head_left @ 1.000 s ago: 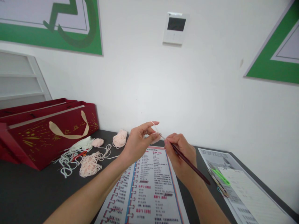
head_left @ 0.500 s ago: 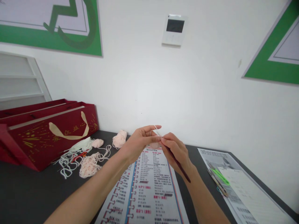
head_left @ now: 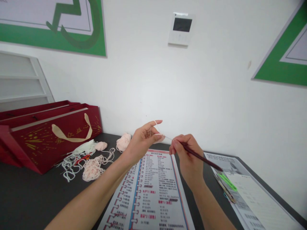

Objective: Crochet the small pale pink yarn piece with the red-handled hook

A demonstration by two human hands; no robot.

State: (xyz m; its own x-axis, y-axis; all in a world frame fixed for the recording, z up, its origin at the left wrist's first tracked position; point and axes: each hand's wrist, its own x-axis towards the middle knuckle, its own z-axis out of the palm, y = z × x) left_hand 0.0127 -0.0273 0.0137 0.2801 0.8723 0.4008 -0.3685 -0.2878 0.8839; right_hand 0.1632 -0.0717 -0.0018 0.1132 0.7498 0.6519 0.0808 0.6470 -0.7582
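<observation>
My left hand (head_left: 146, 137) pinches a small pale crochet piece (head_left: 160, 137) between thumb and fingers, with a strand of yarn (head_left: 157, 125) running over the raised index finger. My right hand (head_left: 188, 153) is closed around a crochet hook with a dark red handle (head_left: 203, 158). The hook's thin metal shaft (head_left: 168, 138) points left, and its tip reaches the crochet piece at my left fingertips. Below both hands lies a printed pattern sheet (head_left: 163, 182) with a drawn spiral binding.
Left on the dark table (head_left: 28, 198) are a tangle of pale pink yarn (head_left: 92, 168), white yarn (head_left: 85, 147) and a pink yarn ball (head_left: 123, 142). Red gift bags (head_left: 59, 134) stand behind. At right, scissors (head_left: 226, 190) and a green clip-like item (head_left: 227, 181) rest on papers (head_left: 261, 198).
My right hand has moved right, away from my left, and the hook has swung from a steep slant to a flatter one. My left hand has risen slightly.
</observation>
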